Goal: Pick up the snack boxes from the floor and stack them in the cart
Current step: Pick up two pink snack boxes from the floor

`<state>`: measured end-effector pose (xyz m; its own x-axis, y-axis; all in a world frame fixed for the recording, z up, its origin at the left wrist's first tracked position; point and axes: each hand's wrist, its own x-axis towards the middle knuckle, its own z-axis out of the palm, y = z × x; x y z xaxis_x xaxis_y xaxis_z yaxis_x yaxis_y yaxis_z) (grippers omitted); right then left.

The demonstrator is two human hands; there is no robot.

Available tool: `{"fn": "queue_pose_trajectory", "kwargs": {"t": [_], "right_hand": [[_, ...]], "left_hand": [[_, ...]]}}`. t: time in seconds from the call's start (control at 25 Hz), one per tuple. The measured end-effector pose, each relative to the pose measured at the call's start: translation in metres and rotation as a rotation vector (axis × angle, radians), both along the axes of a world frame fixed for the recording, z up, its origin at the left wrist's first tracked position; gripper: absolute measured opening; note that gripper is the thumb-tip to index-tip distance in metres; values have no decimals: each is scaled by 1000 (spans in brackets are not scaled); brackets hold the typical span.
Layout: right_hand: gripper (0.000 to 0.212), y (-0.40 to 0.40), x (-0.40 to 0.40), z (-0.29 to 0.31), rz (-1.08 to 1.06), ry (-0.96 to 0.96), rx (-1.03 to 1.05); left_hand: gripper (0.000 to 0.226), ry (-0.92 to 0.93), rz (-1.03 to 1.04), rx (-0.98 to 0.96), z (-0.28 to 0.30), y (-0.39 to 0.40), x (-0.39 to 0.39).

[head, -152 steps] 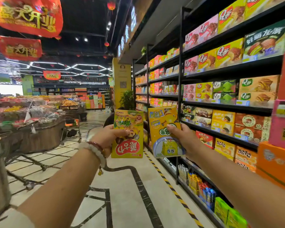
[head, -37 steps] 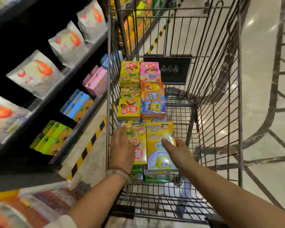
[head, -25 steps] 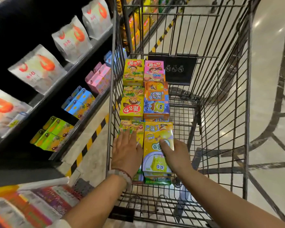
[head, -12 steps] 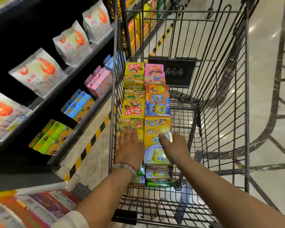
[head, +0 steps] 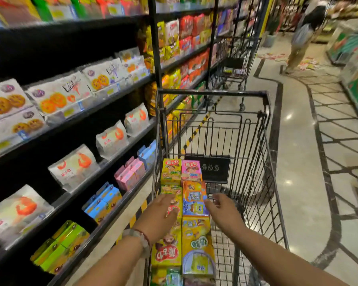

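nearest snack boxes (head: 167, 275) cut off by bottom edge, upper shelves (head: 70, 9) blurred

Dark metal wire is forming the cart (head: 265, 153) at centre, glossy printed cardboard is covering the snack boxes (head: 196, 244), and polished stone floor (head: 298, 182) is gleaming at right.

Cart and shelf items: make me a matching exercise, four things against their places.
Things:
1. pink box
2. left hand
3. blue boxes
4. second cart

Places:
A. on the shelf left of the cart
B. farther up the aisle
C. far end of the cart, beside a yellow box
D. over the left row of boxes in the cart

Pairs: 1-C, 2-D, 3-A, 4-B
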<state>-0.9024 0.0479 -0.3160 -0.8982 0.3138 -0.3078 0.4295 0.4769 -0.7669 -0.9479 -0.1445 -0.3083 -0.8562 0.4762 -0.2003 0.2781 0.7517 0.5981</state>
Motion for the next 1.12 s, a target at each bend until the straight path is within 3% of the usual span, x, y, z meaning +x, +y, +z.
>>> {"fn": "queue_pose_trajectory", "kwargs": {"t": [0.12, 0.28, 0.48, 0.64, 0.84, 0.96, 1.12], "right_hand": [[39, 5, -19, 91, 158, 81, -9], [35, 4, -20, 214, 368, 243, 32], [38, -7, -1, 316, 510, 440, 111], [35, -17, 18, 348, 590, 492, 87], [33, -30, 33, 360, 650, 568, 137], [36, -44, 52, 367, 767, 583, 196], [23, -73, 81, 363, 918, 615, 146]], "left_hand": [[42, -38, -60, 88, 82, -17, -25], [74, 154, -166, 152, 204, -37, -36], [78, 291, -247, 341, 310, -53, -14], [51, 334, -230, 349, 342, -69, 6], [68, 398, -137, 299, 358, -109, 51], [53, 413, -5, 262, 361, -137, 107], [42, 438, 231, 202, 351, -175, 199]]}}
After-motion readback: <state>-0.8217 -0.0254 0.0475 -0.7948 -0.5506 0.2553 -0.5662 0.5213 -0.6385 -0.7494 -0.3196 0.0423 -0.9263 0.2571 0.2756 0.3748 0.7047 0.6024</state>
